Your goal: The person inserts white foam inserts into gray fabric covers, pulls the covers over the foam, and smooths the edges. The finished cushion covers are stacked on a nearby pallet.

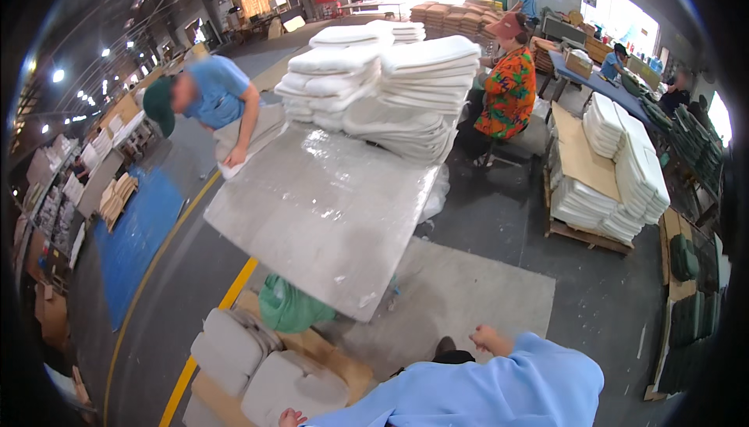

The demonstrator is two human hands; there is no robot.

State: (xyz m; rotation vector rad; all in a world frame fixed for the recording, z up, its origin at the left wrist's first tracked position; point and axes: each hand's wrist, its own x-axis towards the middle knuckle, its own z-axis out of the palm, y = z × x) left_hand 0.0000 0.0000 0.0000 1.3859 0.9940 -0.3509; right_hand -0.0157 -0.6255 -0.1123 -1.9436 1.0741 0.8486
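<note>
My right hand (488, 339) hangs in the air at the lower middle, its fingers loosely bent with nothing between them. At the bottom edge my left hand (292, 418) is partly cut off; its visible fingers are slightly apart, beside white pads (292, 388) lying on cardboard. Whether it touches them I cannot tell. In front of me stands a grey table (312, 208) covered with shiny clear film. Tall stacks of white, cushion-like pads (425, 76) stand on its far end. At its left side, a co-worker in a blue shirt (218, 91) has a hand on a pale pad (261, 126).
A green bag (292, 304) sits under the table's near corner. Another co-worker in a patterned orange shirt (511, 87) sits beyond the stacks. On the right, a pallet (589, 238) bears more white pads. A yellow floor line (234, 286) and blue sheet (140, 232) lie left.
</note>
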